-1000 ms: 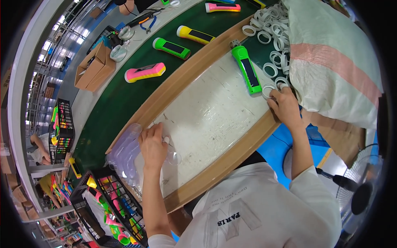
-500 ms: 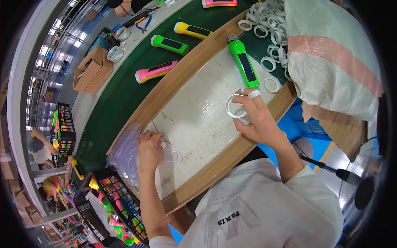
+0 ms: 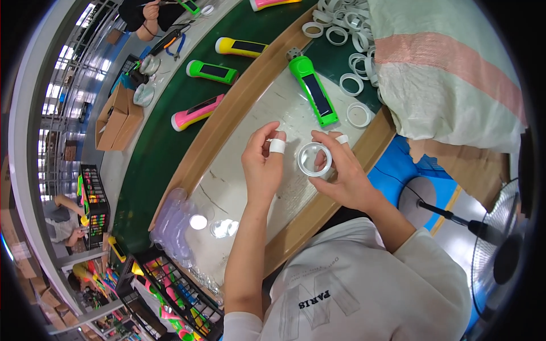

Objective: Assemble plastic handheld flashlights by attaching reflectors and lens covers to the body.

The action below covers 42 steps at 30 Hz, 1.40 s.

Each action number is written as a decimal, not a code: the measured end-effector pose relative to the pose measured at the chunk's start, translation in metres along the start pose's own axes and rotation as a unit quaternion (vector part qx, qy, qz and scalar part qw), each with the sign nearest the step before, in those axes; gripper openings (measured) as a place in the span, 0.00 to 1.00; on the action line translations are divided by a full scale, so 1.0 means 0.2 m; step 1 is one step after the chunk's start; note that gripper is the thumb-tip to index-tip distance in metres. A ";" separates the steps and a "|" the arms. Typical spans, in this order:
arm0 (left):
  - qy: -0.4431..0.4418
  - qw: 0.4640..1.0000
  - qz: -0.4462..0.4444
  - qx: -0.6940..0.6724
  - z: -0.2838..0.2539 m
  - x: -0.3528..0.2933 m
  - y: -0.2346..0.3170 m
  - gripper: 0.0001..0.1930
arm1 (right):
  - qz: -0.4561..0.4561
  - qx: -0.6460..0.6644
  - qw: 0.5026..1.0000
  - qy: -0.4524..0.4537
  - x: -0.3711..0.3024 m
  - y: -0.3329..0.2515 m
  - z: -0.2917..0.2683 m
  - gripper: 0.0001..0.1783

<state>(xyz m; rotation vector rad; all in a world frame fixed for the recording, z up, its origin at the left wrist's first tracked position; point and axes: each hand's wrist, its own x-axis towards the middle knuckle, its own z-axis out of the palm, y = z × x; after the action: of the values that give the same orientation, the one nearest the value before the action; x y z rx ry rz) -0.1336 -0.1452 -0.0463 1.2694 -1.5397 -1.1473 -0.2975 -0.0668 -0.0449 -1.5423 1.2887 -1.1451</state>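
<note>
My right hand point(image 3: 344, 173) grips a white ring point(image 3: 303, 169) between thumb and fingers. A clear, glossy disc point(image 3: 310, 156) appears to sit inside the ring. Beside it on the left, my left hand point(image 3: 264, 162) is raised with fingers loosely curled, and nothing shows in it. White tape wraps the left thumb and a right finger. Beyond my hands lies a green flashlight point(image 3: 313, 91) with a dark panel and its metal-coloured head end bare. Stacked clear lenses point(image 3: 173, 224) lie at the left of the white work surface point(image 3: 239, 148), with loose clear discs point(image 3: 223, 228) next to them.
Many white rings point(image 3: 351, 84) lie by a woven sack point(image 3: 438, 74) at the right. Brown edging point(image 3: 227, 113) borders the surface. Flashlights, one of them yellow point(image 3: 242, 46), rest on the green belt point(image 3: 148, 165). A black crate point(image 3: 182, 290) stands lower left, a fan point(image 3: 500, 250) right.
My left hand has moved from the clear lenses up and right, close to the ring. My right hand has shifted slightly left and down, and the ring now looks filled with a clear disc.
</note>
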 end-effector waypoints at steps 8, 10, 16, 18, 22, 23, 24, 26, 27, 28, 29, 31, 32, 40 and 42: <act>-0.137 0.899 0.195 0.367 0.36 0.18 -0.03 0.28 | -0.045 -0.007 0.995 0.093 -0.06 0.06 -0.19 0.43; -0.097 0.930 0.159 0.316 0.34 0.19 -0.03 0.21 | -0.001 0.034 0.994 0.102 -0.05 0.05 -0.21 0.41; -0.020 0.999 0.016 0.038 -0.07 0.11 -0.08 0.15 | 0.011 0.012 0.990 0.139 -0.02 0.13 -0.17 0.39; -0.047 0.989 0.064 0.128 -0.10 0.09 -0.02 0.20 | 0.022 0.027 0.990 0.138 0.02 0.11 -0.13 0.39; -0.120 0.896 0.235 0.357 0.14 -0.03 -0.06 0.27 | -0.045 0.002 0.985 0.164 0.05 0.08 -0.07 0.40; -0.129 0.855 0.270 0.423 0.17 -0.04 -0.09 0.27 | -0.077 -0.023 0.981 0.178 0.05 0.07 -0.07 0.41; -0.112 0.886 0.259 0.368 0.17 -0.04 -0.13 0.24 | -0.080 -0.028 0.980 0.179 0.04 0.06 -0.08 0.41; -0.056 0.950 0.195 0.239 0.08 -0.05 -0.19 0.21 | -0.060 -0.042 0.980 0.183 0.02 0.05 -0.10 0.39; -0.070 0.981 0.111 0.145 0.02 -0.05 -0.08 0.17 | -0.058 -0.045 0.979 0.190 0.01 0.04 -0.11 0.39; -0.083 0.992 0.072 0.065 -0.08 -0.08 -0.03 0.15 | -0.039 -0.058 0.980 0.189 0.01 0.01 -0.12 0.40; -0.096 0.995 0.032 -0.015 -0.17 -0.11 0.01 0.13 | -0.020 -0.071 0.980 0.187 0.01 0.00 -0.11 0.40; -0.123 0.991 0.020 -0.055 -0.32 -0.19 0.15 0.10 | -0.022 -0.046 0.982 0.182 0.02 0.04 -0.06 0.41; -0.127 0.990 0.043 -0.035 -0.40 -0.26 0.20 0.11 | -0.026 -0.021 0.985 0.168 0.03 0.05 -0.02 0.43; -0.209 0.963 0.114 0.128 -0.72 -0.63 0.31 0.14 | 0.041 0.250 0.967 -0.006 0.08 -0.03 0.20 0.44; -0.193 0.969 0.091 0.126 -0.79 -0.70 0.33 0.13 | -0.001 0.203 0.978 -0.044 0.08 0.00 0.22 0.40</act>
<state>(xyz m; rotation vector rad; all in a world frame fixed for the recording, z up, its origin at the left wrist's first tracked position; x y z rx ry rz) 0.0237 -0.0252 0.0524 1.0756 -2.1008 -1.1514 -0.2547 -0.0822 -0.0535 -1.2729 0.9248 -1.2376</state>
